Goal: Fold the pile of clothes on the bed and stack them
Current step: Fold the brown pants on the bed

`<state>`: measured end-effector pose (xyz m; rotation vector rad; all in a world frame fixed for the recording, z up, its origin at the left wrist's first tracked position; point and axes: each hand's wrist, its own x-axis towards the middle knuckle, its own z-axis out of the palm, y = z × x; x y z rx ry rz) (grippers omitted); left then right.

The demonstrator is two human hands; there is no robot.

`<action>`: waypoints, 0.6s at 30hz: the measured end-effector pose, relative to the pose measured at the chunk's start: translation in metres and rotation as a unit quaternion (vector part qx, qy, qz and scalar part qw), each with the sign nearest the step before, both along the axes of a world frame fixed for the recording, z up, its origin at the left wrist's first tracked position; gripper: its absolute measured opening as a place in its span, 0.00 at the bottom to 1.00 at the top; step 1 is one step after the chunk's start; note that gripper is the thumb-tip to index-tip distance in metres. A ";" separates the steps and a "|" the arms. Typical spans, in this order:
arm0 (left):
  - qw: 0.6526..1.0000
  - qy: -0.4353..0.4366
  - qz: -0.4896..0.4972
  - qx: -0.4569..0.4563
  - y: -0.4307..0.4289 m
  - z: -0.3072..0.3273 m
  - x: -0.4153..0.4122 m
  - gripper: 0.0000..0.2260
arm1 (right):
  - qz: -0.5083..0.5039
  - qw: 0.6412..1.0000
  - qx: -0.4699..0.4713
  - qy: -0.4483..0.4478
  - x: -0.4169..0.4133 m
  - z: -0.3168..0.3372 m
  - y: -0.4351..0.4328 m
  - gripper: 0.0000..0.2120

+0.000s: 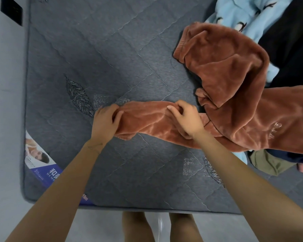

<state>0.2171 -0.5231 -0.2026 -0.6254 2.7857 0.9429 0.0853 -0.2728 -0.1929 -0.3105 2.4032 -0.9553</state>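
Head view: left hand [106, 120] and right hand [187, 117] grip the brown fleece sleeve [147, 119] (fingers curled into cloth) on the mattress [94, 58]; stretch it flat before folding.

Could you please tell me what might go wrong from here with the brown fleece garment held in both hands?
1. The rust-brown plush fleece garment lies partly over the light-blue printed fleece and the black garment; pulling it could drag those along and tangle the pile.
2. The left hand and right hand grip only one narrow end on the grey quilted mattress, so the bunched body may stay twisted and fold unevenly.
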 end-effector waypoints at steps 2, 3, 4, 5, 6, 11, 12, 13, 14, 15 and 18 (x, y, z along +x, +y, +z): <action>0.997 0.000 0.042 0.071 -0.002 0.013 -0.006 0.08 | 0.008 1.000 0.011 -0.008 -0.002 0.002 -0.003 0.18; 0.994 0.001 0.054 0.098 -0.003 0.018 -0.009 0.09 | 0.016 1.000 0.019 -0.012 -0.003 0.003 -0.005 0.17; 0.991 0.003 0.060 0.120 -0.005 0.024 -0.012 0.09 | 0.023 0.999 0.028 -0.016 -0.003 0.005 -0.006 0.17; 0.987 0.000 0.063 0.145 -0.007 0.029 -0.014 0.09 | 0.026 0.999 0.036 -0.019 -0.004 0.006 -0.008 0.17; 0.983 -0.008 0.059 0.172 -0.011 0.034 -0.016 0.09 | 0.024 0.999 0.038 -0.021 -0.004 0.008 -0.009 0.16; 0.942 -0.088 0.029 0.324 -0.040 0.053 -0.027 0.08 | 0.000 0.999 0.023 -0.025 -0.015 0.013 -0.014 0.18; 0.952 -0.086 0.026 0.291 -0.044 0.051 -0.029 0.08 | 0.003 0.999 0.031 -0.021 -0.018 0.013 -0.017 0.17; 0.969 -0.080 0.027 0.231 -0.047 0.046 -0.032 0.09 | 0.009 0.999 0.044 -0.014 -0.020 0.013 -0.020 0.16; 0.984 -0.077 0.029 0.159 -0.050 0.040 -0.035 0.08 | 0.016 0.998 0.062 -0.007 -0.021 0.011 -0.024 0.15; 0.991 -0.083 0.031 0.097 -0.052 0.034 -0.036 0.09 | 0.023 0.996 0.080 -0.001 -0.022 0.008 -0.027 0.14; 0.993 -0.120 -0.011 -0.010 -0.060 0.014 -0.030 0.15 | 0.038 0.991 0.129 0.027 -0.020 -0.006 -0.035 0.14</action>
